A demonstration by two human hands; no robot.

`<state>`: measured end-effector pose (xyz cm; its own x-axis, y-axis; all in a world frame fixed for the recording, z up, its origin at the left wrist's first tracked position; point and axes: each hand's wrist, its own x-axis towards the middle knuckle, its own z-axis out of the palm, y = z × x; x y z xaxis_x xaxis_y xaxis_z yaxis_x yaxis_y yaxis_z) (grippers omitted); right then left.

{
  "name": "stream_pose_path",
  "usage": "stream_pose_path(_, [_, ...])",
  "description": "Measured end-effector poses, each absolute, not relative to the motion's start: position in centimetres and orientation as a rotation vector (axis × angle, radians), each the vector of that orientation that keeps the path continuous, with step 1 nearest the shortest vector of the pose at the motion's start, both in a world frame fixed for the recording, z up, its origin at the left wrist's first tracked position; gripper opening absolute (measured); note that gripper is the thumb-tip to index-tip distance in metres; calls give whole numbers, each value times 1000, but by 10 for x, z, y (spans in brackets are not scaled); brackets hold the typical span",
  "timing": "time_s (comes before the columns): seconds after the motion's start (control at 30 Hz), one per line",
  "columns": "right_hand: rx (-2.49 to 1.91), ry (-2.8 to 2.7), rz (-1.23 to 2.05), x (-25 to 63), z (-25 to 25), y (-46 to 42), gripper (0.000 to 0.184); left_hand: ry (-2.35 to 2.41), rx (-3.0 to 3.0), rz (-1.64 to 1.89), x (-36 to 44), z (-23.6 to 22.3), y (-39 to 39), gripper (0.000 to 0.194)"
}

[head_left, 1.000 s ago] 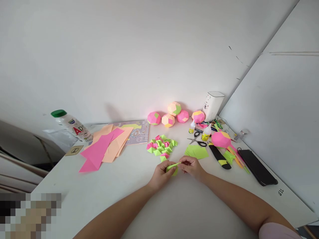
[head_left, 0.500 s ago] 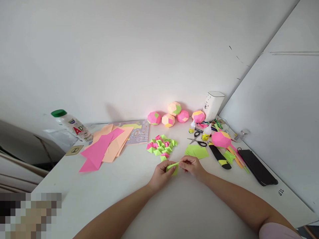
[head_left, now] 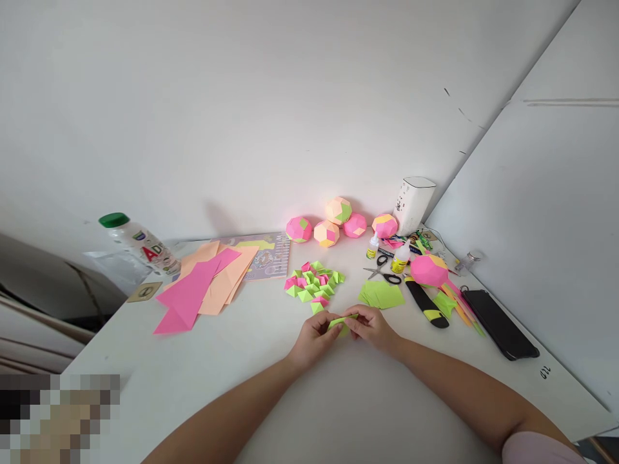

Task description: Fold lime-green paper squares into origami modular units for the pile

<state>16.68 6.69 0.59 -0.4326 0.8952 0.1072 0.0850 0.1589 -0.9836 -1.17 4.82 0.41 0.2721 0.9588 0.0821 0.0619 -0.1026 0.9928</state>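
White worktop [head_left: 193,361], plain wall [head_left: 242,116] behind. Nearer us than the folded-paper pile [head_left: 310,290], our left hand [head_left: 309,340] and right hand [head_left: 378,328] pinch green paper [head_left: 336,321] between fingers. For a clean fold, we should match edges before pressing the crease, grip light.
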Motion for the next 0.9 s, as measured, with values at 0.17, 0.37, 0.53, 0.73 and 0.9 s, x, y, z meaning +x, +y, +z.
stream_pose_path(0.17, [-948, -1673, 1357, 167, 5, 68, 20, 992, 1417, 1040, -12, 3, 48, 25])
stream_pose_path(0.37, [-958, -1687, 1353, 168, 4, 68, 21, 1004, 1386, 1045, -11, 3, 47, 27])
stream_pose_path(0.53, [-956, -1689, 1359, 168, 5, 68, 20, 1006, 1379, 1047, -11, 2, 47, 26])
stream_pose_path(0.73, [-967, -1694, 1349, 167, 6, 68, 22, 1020, 1392, 1053, -12, 1, 48, 27])
stream_pose_path(0.9, [-965, -1702, 1348, 167, 5, 68, 21, 1018, 1351, 1052, -11, 4, 48, 27])
